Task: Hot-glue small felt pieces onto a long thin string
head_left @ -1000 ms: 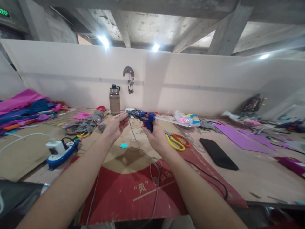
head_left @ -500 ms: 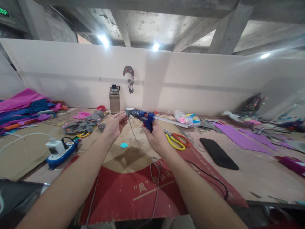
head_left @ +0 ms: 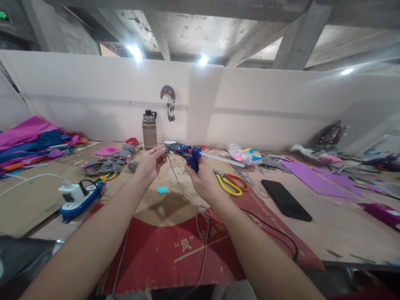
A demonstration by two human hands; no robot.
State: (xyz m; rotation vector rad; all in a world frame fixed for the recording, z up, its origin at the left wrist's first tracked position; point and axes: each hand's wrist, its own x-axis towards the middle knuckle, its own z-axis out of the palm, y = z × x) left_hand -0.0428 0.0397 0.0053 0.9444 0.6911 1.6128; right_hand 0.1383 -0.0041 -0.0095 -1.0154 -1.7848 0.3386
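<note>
My right hand (head_left: 203, 177) is wrapped around the handle of a blue glue gun (head_left: 193, 156), which has a long clear glue stick (head_left: 221, 159) poking out of its back. The gun's nozzle points left, close to the fingertips of my left hand (head_left: 153, 164). Those fingers are pinched on a grey cord (head_left: 175, 175) near its end; whether a small piece is held with it is too small to tell. The cord hangs down and lies in loops on the red and tan cardboard (head_left: 150, 246). A turquoise flower-shaped cutout (head_left: 161, 190) rests on the cardboard below my hands.
Scissors (head_left: 229, 185) with yellow and orange handles and a black phone (head_left: 286, 200) lie on the right. A blue power strip (head_left: 79, 204) with a white plug is at left. Behind stand a water bottle (head_left: 149, 129) and felt pieces (head_left: 106, 164). Purple sheets (head_left: 315, 179) lie far right.
Almost nothing differs. Both hands and the glue gun hold the same pose, and the whole view has shifted very slightly.
</note>
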